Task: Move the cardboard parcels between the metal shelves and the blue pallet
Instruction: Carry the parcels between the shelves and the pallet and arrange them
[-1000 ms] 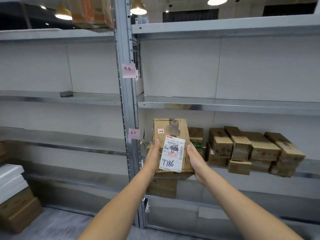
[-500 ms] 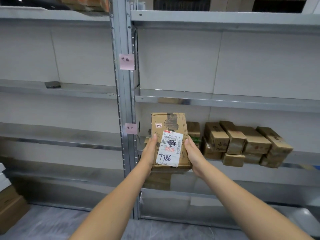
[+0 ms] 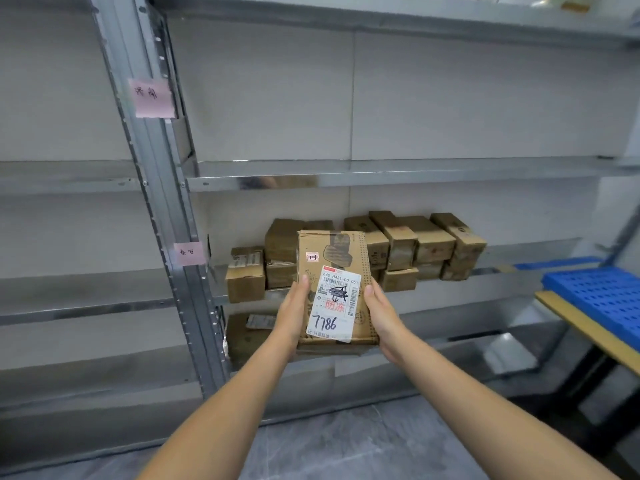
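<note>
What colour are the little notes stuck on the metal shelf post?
Pink notes with dark handwriting, seen best in the head view.

- Your left hand [image 3: 294,308] and right hand [image 3: 379,311] grip a labelled parcel [image 3: 334,268] by its sides.
- Stacked parcels [image 3: 412,245] sit on the metal shelf [image 3: 519,252] behind.
- The blue pallet [image 3: 602,296] lies to your right.

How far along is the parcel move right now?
Done: a stack of parcels sits on the metal shelf. In hand: left hand and right hand grip one labelled parcel in front of it. Left: setting it down; whether on the shelf or the blue pallet, I cannot tell.
</note>
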Available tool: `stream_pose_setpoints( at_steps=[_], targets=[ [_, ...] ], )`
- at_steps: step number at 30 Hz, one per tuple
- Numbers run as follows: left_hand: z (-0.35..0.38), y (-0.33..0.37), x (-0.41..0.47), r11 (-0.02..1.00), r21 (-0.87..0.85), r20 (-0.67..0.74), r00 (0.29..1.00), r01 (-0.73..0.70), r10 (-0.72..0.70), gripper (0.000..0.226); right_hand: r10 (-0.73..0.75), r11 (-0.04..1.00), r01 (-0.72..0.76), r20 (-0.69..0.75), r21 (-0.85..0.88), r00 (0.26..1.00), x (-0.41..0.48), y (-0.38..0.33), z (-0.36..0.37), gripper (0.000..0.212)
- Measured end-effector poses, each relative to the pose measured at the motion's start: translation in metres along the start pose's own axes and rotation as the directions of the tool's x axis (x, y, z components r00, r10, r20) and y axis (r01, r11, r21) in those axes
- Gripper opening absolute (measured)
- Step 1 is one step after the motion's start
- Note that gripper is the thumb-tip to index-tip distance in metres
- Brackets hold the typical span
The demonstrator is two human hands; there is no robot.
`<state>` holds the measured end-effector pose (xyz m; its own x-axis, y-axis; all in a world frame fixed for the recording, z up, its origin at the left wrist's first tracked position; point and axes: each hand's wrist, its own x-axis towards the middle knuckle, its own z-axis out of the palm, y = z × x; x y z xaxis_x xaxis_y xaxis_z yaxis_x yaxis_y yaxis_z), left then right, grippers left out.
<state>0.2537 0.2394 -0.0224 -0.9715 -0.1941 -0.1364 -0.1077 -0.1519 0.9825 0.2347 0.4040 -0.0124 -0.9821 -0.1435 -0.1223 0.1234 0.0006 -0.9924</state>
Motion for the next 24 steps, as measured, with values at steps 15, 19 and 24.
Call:
stream_pose_setpoints(
  at_steps=[15, 19, 24],
  targets=[
    [0.270, -0.026, 0.004, 0.999, 0.045, 0.348, 0.937, 0.013, -0.028, 0.057, -0.032, 0.999, 0.045, -0.399, 0.024, 0.916, -0.054, -0.014, -0.250, 0.042],
    [0.368, -0.041, -0.010, 0.999, 0.052, 0.440, 0.898, -0.003, -0.020, 0.053, -0.039, 0.999, 0.048, -0.483, 0.005, 0.875, -0.069, -0.016, -0.344, 0.044],
    [0.491, -0.052, -0.022, 0.999, 0.041, 0.515, 0.857, 0.005, -0.026, 0.050, -0.036, 0.999, 0.041, -0.555, -0.004, 0.831, -0.081, -0.021, -0.466, 0.046]
  ],
)
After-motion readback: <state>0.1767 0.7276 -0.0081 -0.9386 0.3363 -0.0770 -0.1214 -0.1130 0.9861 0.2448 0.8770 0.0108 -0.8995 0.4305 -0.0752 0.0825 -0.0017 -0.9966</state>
